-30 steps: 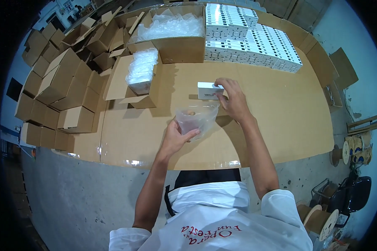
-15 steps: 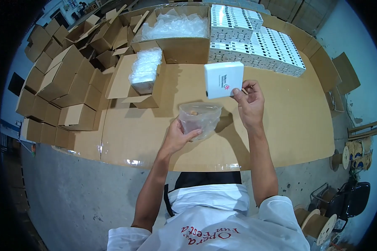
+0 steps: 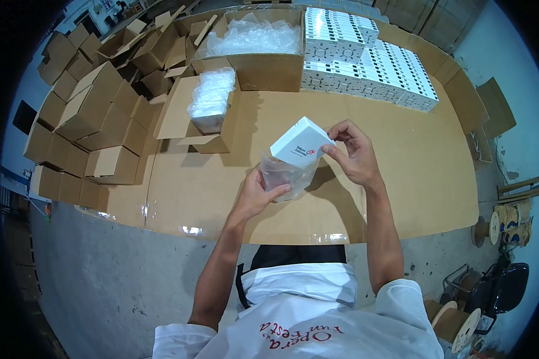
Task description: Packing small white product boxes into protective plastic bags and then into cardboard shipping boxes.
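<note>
My left hand (image 3: 259, 194) grips a clear plastic bag (image 3: 287, 179) by its left side, its mouth spread upward. Between the thumb and fingers of my right hand (image 3: 354, 152) is a flat white box (image 3: 299, 142) with small print and a red mark. The box is tilted, and its lower edge sits at the mouth of the bag; how far it reaches inside I cannot tell exactly. Both hands are over the cardboard-covered table (image 3: 197, 191).
An open carton (image 3: 224, 140) with a row of bagged boxes (image 3: 212, 99) stands left of centre. Behind it, a larger carton (image 3: 263, 72) holds loose clear bags (image 3: 251, 36). Stacked white boxes (image 3: 371, 75) fill the back right. Brown cartons (image 3: 96, 113) pile up at the left.
My right hand has brought the white box down and left, from above the bag to its mouth, tilting it. My left hand and the bag have barely moved.
</note>
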A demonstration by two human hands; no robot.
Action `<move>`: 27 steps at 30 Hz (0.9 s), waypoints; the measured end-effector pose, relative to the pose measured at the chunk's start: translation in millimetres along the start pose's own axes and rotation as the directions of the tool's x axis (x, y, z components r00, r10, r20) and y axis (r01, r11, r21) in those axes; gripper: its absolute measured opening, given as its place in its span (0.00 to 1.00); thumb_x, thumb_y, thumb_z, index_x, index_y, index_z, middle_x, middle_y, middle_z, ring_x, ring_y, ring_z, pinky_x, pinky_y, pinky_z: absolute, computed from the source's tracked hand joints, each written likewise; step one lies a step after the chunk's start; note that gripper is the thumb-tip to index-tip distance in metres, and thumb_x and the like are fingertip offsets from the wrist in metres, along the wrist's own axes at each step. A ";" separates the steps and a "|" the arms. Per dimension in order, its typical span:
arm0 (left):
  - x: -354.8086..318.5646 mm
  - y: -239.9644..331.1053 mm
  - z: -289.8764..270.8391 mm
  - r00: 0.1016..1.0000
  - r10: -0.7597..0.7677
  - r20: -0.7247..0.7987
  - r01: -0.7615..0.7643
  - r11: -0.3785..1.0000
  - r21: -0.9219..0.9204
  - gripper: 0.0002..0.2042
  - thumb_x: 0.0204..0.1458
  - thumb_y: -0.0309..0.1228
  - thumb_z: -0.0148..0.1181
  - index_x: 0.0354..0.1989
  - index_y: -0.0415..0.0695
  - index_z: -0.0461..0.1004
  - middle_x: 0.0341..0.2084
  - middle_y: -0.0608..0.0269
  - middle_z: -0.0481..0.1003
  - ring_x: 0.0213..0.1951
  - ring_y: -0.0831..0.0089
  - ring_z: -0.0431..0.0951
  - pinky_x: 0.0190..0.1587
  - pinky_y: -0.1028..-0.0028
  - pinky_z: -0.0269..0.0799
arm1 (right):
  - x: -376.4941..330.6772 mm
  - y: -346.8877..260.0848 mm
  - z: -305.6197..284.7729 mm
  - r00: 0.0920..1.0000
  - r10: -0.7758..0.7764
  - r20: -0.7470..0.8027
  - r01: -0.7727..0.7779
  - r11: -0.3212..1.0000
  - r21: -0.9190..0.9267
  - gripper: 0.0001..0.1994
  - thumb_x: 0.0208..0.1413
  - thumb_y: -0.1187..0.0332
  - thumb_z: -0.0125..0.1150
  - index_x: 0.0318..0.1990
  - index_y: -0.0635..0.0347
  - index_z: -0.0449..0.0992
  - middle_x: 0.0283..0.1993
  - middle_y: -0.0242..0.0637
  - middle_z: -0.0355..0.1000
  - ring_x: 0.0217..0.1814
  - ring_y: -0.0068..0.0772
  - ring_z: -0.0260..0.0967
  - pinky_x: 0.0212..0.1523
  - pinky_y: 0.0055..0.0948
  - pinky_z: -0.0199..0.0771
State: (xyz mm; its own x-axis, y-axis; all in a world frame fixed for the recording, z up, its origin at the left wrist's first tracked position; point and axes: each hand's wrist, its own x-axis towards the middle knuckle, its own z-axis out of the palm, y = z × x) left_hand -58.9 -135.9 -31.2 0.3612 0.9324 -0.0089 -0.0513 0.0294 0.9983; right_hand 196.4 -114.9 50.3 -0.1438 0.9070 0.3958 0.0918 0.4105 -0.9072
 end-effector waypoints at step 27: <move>7.6 -5.7 36.9 0.975 -0.070 -0.211 -0.015 0.926 -0.377 0.15 0.59 0.29 0.65 0.51 0.37 0.74 0.43 0.61 0.80 0.43 0.77 0.79 0.47 0.73 0.76 | -37.7 27.1 9.2 0.935 0.355 -0.018 -0.338 0.903 0.265 0.19 0.54 0.73 0.71 0.51 0.62 0.70 0.37 0.34 0.76 0.41 0.22 0.74 0.39 0.23 0.74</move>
State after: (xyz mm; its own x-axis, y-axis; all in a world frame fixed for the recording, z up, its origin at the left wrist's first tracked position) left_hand -21.5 -142.3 -34.8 0.1592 0.9831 -0.0906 -0.4040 0.1486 0.9026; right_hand 195.3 -138.8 9.4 -0.0843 0.9952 0.0508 -0.1301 0.0395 -0.9907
